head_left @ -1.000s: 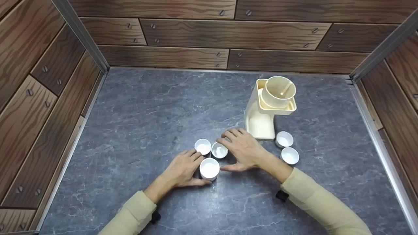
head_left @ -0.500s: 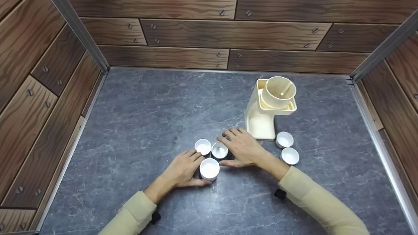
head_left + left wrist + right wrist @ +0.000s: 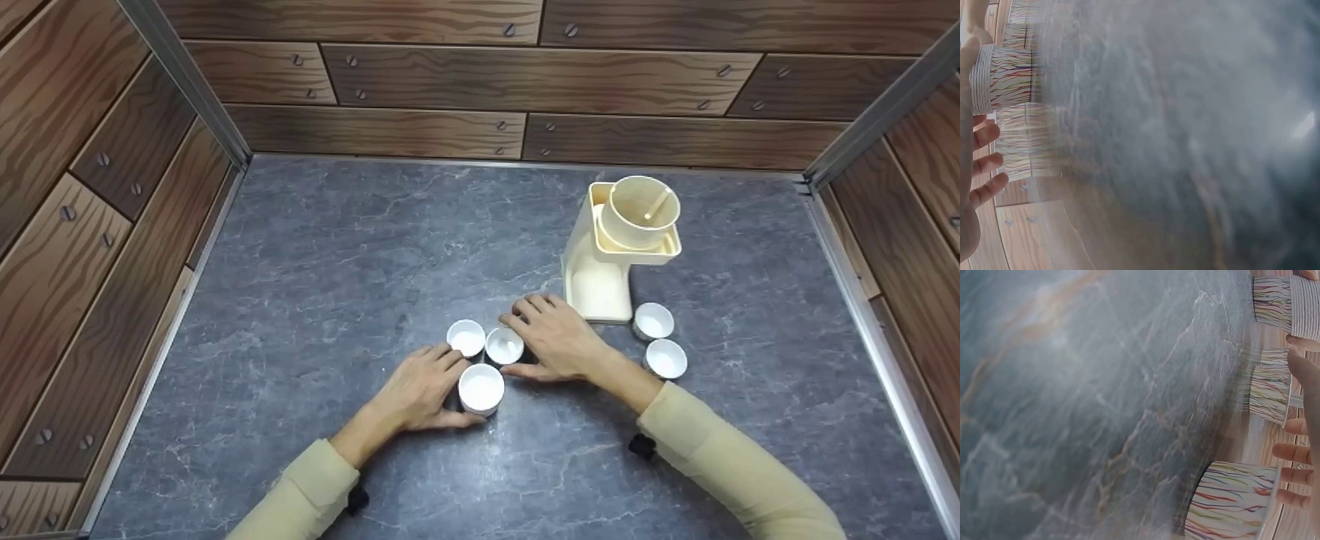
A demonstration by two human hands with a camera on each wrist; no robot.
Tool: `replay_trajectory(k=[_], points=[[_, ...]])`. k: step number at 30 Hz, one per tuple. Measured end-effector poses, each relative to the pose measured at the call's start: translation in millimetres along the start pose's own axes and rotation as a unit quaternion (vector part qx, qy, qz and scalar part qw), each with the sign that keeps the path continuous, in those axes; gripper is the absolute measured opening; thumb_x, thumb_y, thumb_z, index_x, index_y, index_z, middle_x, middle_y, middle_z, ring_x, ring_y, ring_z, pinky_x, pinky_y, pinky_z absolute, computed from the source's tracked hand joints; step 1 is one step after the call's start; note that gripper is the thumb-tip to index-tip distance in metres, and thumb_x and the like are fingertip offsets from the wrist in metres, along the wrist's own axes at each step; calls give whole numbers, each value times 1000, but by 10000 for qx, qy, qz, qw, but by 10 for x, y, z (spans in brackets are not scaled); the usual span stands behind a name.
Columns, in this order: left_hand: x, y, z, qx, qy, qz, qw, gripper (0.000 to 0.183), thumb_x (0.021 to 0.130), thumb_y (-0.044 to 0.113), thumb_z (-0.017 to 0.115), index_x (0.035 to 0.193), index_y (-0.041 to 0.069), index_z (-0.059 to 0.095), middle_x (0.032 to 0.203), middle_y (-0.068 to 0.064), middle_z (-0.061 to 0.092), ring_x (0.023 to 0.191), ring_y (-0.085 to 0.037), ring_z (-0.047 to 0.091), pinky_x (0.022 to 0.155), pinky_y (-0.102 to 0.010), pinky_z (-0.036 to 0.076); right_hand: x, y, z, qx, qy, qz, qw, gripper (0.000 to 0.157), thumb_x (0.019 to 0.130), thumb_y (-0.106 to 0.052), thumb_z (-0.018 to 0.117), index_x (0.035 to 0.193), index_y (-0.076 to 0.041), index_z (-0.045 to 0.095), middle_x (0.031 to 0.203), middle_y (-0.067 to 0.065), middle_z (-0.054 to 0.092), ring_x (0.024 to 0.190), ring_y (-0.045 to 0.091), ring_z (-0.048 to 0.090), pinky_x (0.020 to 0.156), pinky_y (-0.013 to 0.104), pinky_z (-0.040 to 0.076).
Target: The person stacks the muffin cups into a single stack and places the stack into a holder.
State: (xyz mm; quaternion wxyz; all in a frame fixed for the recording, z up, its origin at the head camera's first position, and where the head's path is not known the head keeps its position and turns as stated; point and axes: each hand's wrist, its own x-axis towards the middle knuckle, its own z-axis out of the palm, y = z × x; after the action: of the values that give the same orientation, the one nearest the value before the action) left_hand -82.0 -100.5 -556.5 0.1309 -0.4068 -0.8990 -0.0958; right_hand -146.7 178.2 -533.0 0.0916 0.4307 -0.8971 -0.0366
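My left hand [image 3: 424,390] holds a stack of nested white paper cups [image 3: 481,388], thumb on the near side and fingers on the left; the left wrist view shows the stack's layered rims and coloured wavy lines. Just behind it stand two more white paper cups, a left one [image 3: 466,337] close to my left fingertips and a right one [image 3: 505,346] with something pale and shiny inside. My right hand [image 3: 559,341] grips that right cup from its right side, thumb in front and fingers curved behind the rim.
A cream stand [image 3: 600,285] carrying a round cream container [image 3: 641,214] with a thin stick inside is at the back right. Two separate paper cups [image 3: 653,321] [image 3: 1233,500] stand beside its base, near my right forearm. Wood-patterned walls [image 3: 480,75] enclose the dark marbled tabletop [image 3: 337,247].
My right thumb has moved up and left, closing in on the right cup, and the right forearm has shifted slightly left. The left hand and the stack have stayed in place.
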Motion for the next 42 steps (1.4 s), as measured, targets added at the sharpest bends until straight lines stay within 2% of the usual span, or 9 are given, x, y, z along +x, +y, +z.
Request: replay_trajectory(k=[17, 25, 42], points=[[-4, -3, -12, 12, 7, 46, 10000, 74, 78, 80, 73, 116, 16, 69, 110, 1, 72, 105, -18, 66, 87, -34, 57, -5, -7, 43, -9, 139, -52, 9999, 73, 90, -79, 56, 126, -16, 66, 116, 8, 65, 109, 29, 61, 91, 44, 50], [-2, -1, -5, -192, 9, -12, 9998, 71, 78, 78, 74, 113, 17, 69, 108, 2, 71, 104, -18, 66, 86, -34, 57, -24, -1, 50, 118, 263, -70, 9996, 70, 90, -78, 58, 121, -17, 66, 111, 7, 63, 103, 28, 61, 84, 42, 50], [-3, -2, -5, -92, 77, 85, 9999, 76, 77, 79, 74, 118, 15, 69, 111, 1, 72, 106, -19, 67, 88, -34, 58, -100, 37, -69, 109, 380, -23, 9992, 71, 88, -79, 60, 121, -17, 67, 112, 7, 65, 105, 29, 63, 86, 43, 52]])
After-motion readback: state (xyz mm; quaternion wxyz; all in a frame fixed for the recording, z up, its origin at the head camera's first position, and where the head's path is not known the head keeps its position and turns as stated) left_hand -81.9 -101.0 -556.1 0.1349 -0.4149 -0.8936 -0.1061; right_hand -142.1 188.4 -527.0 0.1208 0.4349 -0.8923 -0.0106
